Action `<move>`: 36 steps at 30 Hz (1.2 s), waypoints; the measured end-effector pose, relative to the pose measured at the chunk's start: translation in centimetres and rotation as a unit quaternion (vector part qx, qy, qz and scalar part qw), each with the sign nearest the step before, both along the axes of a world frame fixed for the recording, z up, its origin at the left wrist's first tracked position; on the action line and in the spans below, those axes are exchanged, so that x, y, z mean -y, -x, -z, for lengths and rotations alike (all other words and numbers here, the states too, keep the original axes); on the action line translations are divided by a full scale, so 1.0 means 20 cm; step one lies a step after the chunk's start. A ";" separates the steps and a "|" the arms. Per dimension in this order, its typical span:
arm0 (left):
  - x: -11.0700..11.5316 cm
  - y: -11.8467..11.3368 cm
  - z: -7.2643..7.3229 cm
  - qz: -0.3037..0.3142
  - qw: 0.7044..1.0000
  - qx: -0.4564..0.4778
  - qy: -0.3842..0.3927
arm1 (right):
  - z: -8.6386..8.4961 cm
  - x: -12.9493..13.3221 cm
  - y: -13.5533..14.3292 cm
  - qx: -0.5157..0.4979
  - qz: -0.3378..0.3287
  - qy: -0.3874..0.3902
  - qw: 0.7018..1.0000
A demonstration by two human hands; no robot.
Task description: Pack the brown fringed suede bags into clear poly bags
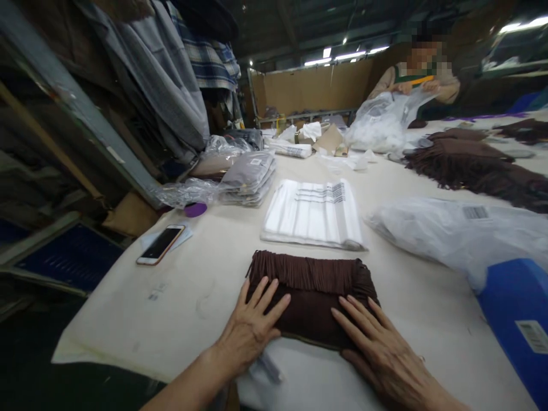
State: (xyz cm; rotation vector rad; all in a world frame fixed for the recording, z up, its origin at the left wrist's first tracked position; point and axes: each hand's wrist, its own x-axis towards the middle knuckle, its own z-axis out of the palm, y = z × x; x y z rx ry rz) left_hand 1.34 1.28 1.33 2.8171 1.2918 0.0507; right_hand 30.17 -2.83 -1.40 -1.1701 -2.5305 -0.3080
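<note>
Resting flat and open on the folded brown fringed scarf at the desk's near edge, left hand and right hand grasp nothing; soft, light, limp fabric, probably best lifted by its folded sides.

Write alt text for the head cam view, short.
Both hands, the left hand and the right hand, press flat on a folded brown fringed cloth on a cream table. Behind it lie a stack of white plastic bags and, to the left, a phone. A person across the table handles a clear bag.
</note>
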 end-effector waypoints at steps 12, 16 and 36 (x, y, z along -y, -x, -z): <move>0.31 0.33 -0.04 -0.436 0.849 0.257 0.154 | 0.06 0.07 0.32 -0.169 -0.090 -0.058 0.980; 0.36 0.24 -0.01 -0.453 0.845 0.246 0.143 | 0.07 0.06 0.59 -0.240 -0.103 0.011 0.965; 0.14 0.32 -0.19 -0.445 0.768 0.378 0.264 | -0.18 -0.19 0.89 -0.274 -0.151 0.180 0.933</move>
